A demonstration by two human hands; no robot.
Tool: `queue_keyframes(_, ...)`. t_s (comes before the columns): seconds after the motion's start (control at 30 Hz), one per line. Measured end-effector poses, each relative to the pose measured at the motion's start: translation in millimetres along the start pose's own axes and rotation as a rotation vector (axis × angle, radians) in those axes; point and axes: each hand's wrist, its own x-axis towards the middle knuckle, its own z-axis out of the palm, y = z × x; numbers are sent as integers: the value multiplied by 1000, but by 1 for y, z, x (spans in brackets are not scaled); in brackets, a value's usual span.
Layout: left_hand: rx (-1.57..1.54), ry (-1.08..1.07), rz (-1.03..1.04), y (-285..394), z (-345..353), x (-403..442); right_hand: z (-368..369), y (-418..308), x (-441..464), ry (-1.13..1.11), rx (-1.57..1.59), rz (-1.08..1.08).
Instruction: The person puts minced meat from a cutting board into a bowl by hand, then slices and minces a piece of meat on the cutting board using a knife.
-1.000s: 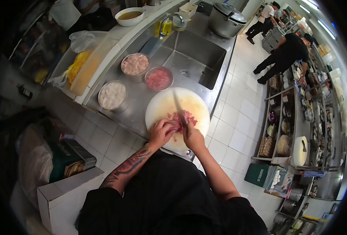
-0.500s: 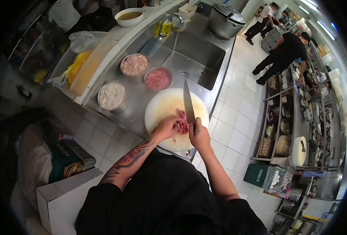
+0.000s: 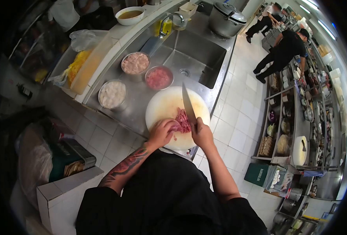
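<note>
A round white cutting board (image 3: 161,105) lies on the steel counter. Chopped red meat (image 3: 182,120) is heaped near its middle. My left hand (image 3: 162,133) is closed on a piece of meat (image 3: 175,126) at the left of the heap. In my right hand (image 3: 202,133) is the handle of a large knife (image 3: 188,102), its blade pointing away from me along the right side of the heap. Beyond the board stand round metal bowls: one with red meat (image 3: 159,78), one with pale pink meat (image 3: 135,63), and one with whitish pieces (image 3: 112,94).
A sink (image 3: 199,58) with a faucet (image 3: 171,21) lies beyond the board. A lidded pot (image 3: 227,19) and a bowl of brown liquid (image 3: 130,16) stand farther back. One person (image 3: 285,51) leans over the shelves (image 3: 285,117) at the right; others stand beyond.
The knife has come out of the meat heap to its right side. My left hand moved right, then back left, with a piece of meat now visible at its fingers.
</note>
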Motion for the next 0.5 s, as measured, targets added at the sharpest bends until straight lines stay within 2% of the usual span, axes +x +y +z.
queue_keyframes(0.07,-1,28,2,-5,1,-6,14,-7,-6,164,56,17)
queue_keyframes(0.1,13,28,-4,-8,2,-8,18,-5,-1,55,-18,9)
queue_keyframes(0.2,35,28,27,-19,1,-15,2,3,6,7,10,-13)
queue_keyframes(0.23,44,29,15,-19,2,-16,-9,-13,-2,40,64,10)
queue_keyframes(0.33,61,40,1,-12,3,-14,19,-6,-6,69,10,76)
queue_keyframes(0.37,80,49,-5,-10,2,-13,36,20,5,47,5,-14)
queue_keyframes(0.47,68,64,10,-12,2,-14,-4,2,5,-11,32,6)
queue_keyframes(0.5,67,61,12,-14,3,-16,-10,-10,-5,58,102,-19)
